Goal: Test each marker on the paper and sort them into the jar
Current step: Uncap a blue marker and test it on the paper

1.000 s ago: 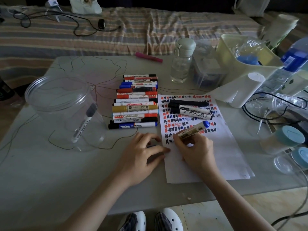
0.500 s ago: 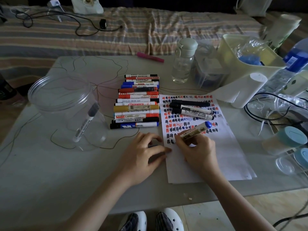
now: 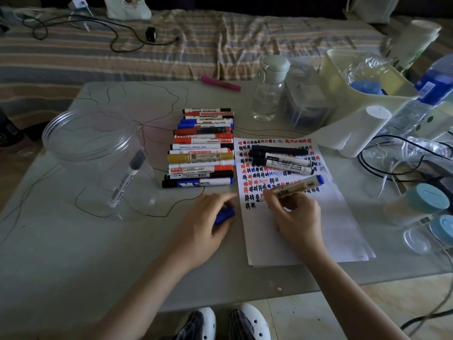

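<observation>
Right hand (image 3: pixel 295 217) pinches a marker (image 3: pixel 297 187), tip on the paper (image 3: pixel 306 217). Left hand (image 3: pixel 204 222) curls around a blue cap (image 3: pixel 224 215) beside the sheet. Marker row (image 3: pixel 202 148) lies near the jar (image 3: pixel 98 163), one marker inside.

Marker (image 3: pixel 297 187) tip is hidden behind right hand (image 3: pixel 295 217), can't tell if it's touching the paper (image 3: pixel 338 222). Blue cap (image 3: pixel 224 214) mostly covered by left hand (image 3: pixel 206 227). Labels in the marker row (image 3: pixel 201 148) too small/blurry to read tbh.
</observation>
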Action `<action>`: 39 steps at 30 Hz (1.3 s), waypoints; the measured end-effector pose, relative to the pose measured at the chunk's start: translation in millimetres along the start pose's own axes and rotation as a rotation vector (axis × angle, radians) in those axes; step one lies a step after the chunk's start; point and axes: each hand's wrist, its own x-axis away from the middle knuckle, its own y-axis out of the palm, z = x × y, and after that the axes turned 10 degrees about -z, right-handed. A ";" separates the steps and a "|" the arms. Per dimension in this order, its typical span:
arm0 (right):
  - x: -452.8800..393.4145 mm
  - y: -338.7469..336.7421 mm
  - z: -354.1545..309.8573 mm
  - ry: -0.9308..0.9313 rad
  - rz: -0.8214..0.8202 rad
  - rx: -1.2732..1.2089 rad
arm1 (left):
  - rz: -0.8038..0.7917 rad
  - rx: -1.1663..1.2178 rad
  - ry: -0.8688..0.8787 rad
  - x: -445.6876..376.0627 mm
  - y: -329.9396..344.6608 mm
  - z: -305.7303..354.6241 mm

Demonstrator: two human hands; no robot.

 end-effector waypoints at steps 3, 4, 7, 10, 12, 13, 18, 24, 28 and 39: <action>-0.2 -4.7 -4.1 0.052 -0.009 -0.083 | 0.056 0.187 -0.105 1.2 -2.3 3.4; -0.4 -6.5 -6.9 0.072 -0.033 -0.116 | 0.059 0.260 -0.131 0.7 -4.5 5.7; -3.1 -16.4 -22.3 0.111 -0.159 -0.344 | 0.070 0.429 -0.220 0.9 -17.3 13.1; -3.0 -28.0 -38.3 0.118 -0.223 -0.440 | 0.108 0.612 -0.282 6.4 -30.6 23.6; 4.7 -30.3 -47.8 0.139 -0.233 -0.477 | 0.131 0.710 -0.311 12.2 -37.0 34.7; 10.4 -29.8 -52.1 0.143 -0.250 -0.499 | 0.137 0.735 -0.316 15.0 -39.3 39.5; 40.3 -21.0 -70.2 0.158 -0.316 -0.520 | 0.114 0.806 -0.296 25.9 -50.3 55.4; 56.5 -16.4 -80.8 0.170 -0.299 -0.524 | 0.150 0.866 -0.283 32.3 -61.3 67.3; 63.2 -12.5 -86.0 0.148 -0.343 -0.521 | 0.135 0.869 -0.247 34.4 -64.1 76.5; 70.7 3.4 -90.8 0.225 -0.345 -0.743 | 0.213 0.809 -0.238 34.3 -65.6 83.2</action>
